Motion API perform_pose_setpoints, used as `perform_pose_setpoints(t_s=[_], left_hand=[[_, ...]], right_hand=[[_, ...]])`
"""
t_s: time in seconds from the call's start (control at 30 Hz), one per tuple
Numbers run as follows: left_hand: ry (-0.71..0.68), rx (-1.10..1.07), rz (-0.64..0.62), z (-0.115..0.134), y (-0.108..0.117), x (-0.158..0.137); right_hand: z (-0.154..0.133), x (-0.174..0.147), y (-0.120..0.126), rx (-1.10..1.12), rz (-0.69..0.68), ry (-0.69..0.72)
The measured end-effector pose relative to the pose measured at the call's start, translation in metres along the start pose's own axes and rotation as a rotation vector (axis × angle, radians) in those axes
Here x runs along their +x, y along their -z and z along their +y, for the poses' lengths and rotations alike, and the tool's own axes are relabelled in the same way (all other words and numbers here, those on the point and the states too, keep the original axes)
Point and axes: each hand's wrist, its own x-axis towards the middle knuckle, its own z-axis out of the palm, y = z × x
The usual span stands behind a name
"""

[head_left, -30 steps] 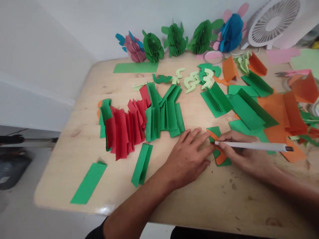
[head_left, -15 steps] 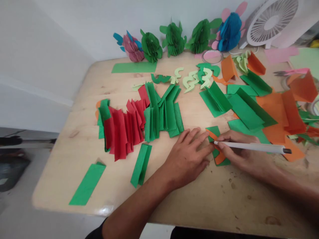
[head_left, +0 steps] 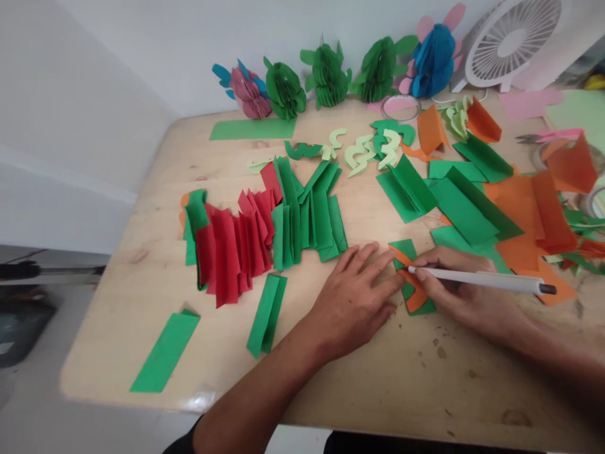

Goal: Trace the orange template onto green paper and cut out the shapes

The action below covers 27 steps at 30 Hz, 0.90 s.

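Wood bench (head_left: 189, 353), white wall (head_left: 155, 38) at 12 o'clock. Orange cutout (head_left: 416, 296) lies on green paper (head_left: 407, 247), 3 o'clock of left hand (head_left: 354, 302). Left grip: fingers spread, tips at the paper. Right hand (head_left: 466, 296): grip clamped on pen (head_left: 491, 279), tip at cutout. Step, judged: tracing 1 outline. Next move calls for light strokes, cutout pinned. Red folds (head_left: 227, 252): 10 o'clock of left hand.

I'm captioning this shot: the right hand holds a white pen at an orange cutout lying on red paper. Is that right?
Not quite: the paper is green, not red, as the head view shows. The right hand does hold a white pen at the orange cutout.
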Motion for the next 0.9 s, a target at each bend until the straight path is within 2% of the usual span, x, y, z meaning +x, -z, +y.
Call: perform_pose_setpoints(t_s=[0.9], left_hand=[[-0.010,0.003,0.009,-0.0001,-0.0003,-0.0001]], right_hand=[[0.0029,0.0000,-0.0025,0.004,0.037,-0.011]])
